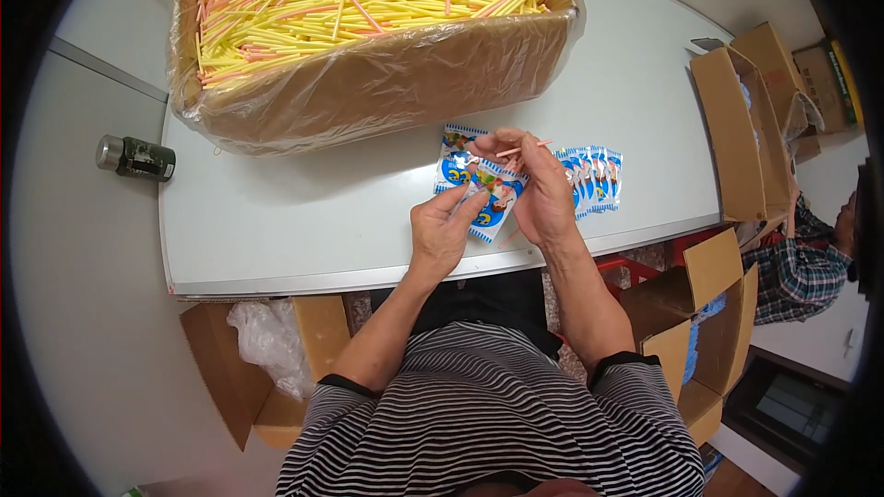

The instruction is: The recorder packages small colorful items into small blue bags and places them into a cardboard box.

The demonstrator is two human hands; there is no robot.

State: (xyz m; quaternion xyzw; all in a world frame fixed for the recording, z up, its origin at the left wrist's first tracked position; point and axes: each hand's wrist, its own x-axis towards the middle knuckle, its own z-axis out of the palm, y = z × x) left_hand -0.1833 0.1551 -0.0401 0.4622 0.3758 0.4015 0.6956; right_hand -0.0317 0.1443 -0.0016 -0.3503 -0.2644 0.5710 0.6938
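Note:
My left hand point(440, 232) pinches the lower left side of a small blue and white printed packet point(498, 202) over the white table. My right hand point(543, 189) curls around the packet's upper right, its fingers closed on thin pink sticks point(527, 149) that poke out past the fingers. Whether the sticks enter the packet is hidden by the hand. Partly behind the held packet, another such packet point(451, 171) lies on the table. To the right of my right hand, several similar packets point(600, 179) lie overlapping in a row.
A large carton point(368, 83) lined with clear plastic, full of yellow and pink sticks point(368, 0), stands at the back. A dark green bottle point(138, 158) lies left. Open cartons point(750, 147) stand right and below the table edge point(276, 287). A person in plaid point(796, 271) is far right.

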